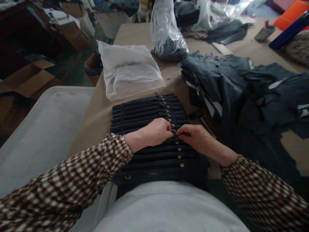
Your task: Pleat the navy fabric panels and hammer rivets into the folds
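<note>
Several dark navy zippers [147, 109] with gold sliders lie side by side in a row on the brown paper-covered table [96, 116], right in front of me. My left hand [154, 132] is closed, pinching a zipper in the middle of the row next to its gold slider [173, 130]. My right hand [195, 135] is closed too, pinching the same zipper from the right. The fingertips of both hands nearly meet at the slider. Both arms wear brown and white checked sleeves.
A flat clear plastic bag [130, 71] lies beyond the zippers; a taller bag of dark pieces [167, 42] stands behind it. Dark fabric pieces [241, 93] are piled to the right. A pale plastic tub [43, 135] sits at the left, cardboard boxes [31, 77] beyond it.
</note>
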The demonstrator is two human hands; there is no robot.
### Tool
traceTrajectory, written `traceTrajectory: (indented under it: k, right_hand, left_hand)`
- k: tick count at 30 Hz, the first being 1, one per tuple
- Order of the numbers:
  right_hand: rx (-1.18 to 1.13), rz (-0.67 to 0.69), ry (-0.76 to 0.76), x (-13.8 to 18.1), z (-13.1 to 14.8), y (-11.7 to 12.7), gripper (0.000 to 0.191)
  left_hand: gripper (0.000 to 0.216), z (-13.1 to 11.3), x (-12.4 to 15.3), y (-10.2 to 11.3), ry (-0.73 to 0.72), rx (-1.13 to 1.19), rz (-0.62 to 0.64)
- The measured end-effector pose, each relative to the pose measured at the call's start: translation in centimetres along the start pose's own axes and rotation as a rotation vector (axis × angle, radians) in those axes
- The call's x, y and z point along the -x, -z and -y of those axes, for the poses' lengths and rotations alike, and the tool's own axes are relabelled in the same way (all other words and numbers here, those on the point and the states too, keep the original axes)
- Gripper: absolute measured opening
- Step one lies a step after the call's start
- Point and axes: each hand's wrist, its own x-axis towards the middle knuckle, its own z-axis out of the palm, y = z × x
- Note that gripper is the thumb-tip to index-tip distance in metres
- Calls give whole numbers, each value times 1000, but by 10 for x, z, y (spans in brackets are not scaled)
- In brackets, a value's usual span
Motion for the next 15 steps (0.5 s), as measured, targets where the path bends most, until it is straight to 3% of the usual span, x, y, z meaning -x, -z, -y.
traceTrajectory:
  k: [15]
  right_hand:
    - [140, 44, -11, -1, 6, 4, 18]
  left_hand:
    - [13, -1, 1, -3, -31, -50, -49]
